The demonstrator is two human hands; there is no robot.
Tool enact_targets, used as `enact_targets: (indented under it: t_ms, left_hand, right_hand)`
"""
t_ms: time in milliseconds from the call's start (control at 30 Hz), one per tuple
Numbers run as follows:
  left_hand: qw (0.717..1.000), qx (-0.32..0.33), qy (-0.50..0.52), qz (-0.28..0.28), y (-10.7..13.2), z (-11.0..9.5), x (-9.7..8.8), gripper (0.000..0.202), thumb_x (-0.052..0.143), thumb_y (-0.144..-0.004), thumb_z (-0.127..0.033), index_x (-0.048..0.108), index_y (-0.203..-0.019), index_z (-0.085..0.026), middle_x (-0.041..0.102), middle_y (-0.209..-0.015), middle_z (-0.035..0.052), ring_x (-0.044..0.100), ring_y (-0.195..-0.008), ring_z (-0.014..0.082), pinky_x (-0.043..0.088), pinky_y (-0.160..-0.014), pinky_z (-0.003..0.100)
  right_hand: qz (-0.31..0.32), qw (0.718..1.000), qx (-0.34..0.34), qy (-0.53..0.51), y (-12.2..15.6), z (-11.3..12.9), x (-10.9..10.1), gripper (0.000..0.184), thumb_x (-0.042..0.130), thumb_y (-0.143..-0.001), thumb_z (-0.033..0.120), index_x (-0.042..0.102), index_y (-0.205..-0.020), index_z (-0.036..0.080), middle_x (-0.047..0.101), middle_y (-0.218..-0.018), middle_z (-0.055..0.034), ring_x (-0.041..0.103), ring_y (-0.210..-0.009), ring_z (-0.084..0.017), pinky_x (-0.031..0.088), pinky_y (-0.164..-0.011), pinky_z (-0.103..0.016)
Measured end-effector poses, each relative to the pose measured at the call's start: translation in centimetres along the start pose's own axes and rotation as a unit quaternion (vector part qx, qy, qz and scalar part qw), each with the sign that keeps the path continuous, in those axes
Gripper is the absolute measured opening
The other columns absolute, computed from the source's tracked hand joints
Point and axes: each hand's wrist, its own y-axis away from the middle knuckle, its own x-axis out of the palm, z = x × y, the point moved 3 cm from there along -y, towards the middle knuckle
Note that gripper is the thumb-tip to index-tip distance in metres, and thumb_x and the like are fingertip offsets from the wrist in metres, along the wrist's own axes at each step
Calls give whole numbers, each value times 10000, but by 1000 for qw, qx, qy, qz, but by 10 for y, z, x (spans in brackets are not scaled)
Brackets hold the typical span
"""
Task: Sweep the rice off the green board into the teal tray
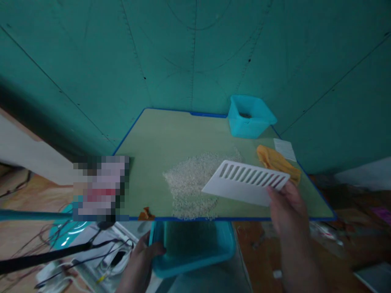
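Note:
My right hand (288,207) is closed on one end of a flat white slotted plastic scraper (241,194), held tilted over the right part of the tabletop (171,134). A spread of small whitish grains (191,177), like rice, lies left of the scraper and reaches the table's front edge. Below that edge, my left hand (145,256) grips the left rim of a blue plastic bin (195,266), its thumb over the rim. The bin's inside is dark, so its contents cannot be made out.
Another blue bin (252,128) stands at the table's back right with something dark inside. An orange cloth (277,162) and a white paper (284,149) lie on the right. An orange-brown scrap (146,213) sits at the front edge. A pixelated object (105,185) is at left; cables (33,240) lie below.

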Motion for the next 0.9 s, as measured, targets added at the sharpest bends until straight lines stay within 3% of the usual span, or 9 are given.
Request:
enact_targets:
  t_ms: [167, 333, 467, 633, 900]
  left_hand:
    - [998, -31, -10, 45, -3, 2, 5, 250, 603, -516, -96, 710, -721, -188, 715, -562, -1, 649, -524, 217, 505, -523, 302]
    - [996, -41, -2, 75, -5, 1, 10, 260, 608, -521, -111, 708, -745, -197, 733, -612, 7, 666, -568, 236, 521, -579, 332]
    - [995, -18, -12, 93, -5, 2, 16, 283, 594, -534, -90, 701, -770, -204, 733, -642, -13, 661, -574, 218, 507, -549, 299]
    - [992, -18, -21, 121, -3, 6, 23, 418, 580, -604, -58, 668, -978, -222, 720, -630, -43, 650, -559, 176, 499, -582, 273]
    - [997, -39, -9, 72, 2, 4, 21, 276, 627, -512, -93, 684, -766, -185, 693, -563, -22, 623, -496, 182, 438, -409, 238]
  right_hand:
    - [-46, 997, 54, 27, 0, 7, -35, 383, 767, -628, 296, 664, -990, 224, 703, -1036, -64, 619, -1010, -302, 428, -913, -494]
    - [-49, 993, 93, 53, 2, 3, -48, 453, 779, -607, 332, 650, -1031, 236, 702, -1066, -70, 612, -1044, -326, 418, -932, -509]
    - [-32, 991, 107, 75, 7, -2, -45, 461, 759, -636, 345, 628, -1067, 247, 703, -1075, -61, 608, -1061, -320, 425, -925, -489]
    - [-20, 989, 121, 77, 18, -3, -36, 444, 750, -651, 354, 624, -1063, 249, 697, -1095, -52, 578, -1114, -305, 405, -953, -461]
    - [3, 986, 145, 86, 47, 6, -17, 394, 696, -709, 371, 629, -1076, 244, 703, -1063, -53, 627, -1010, -282, 452, -876, -411]
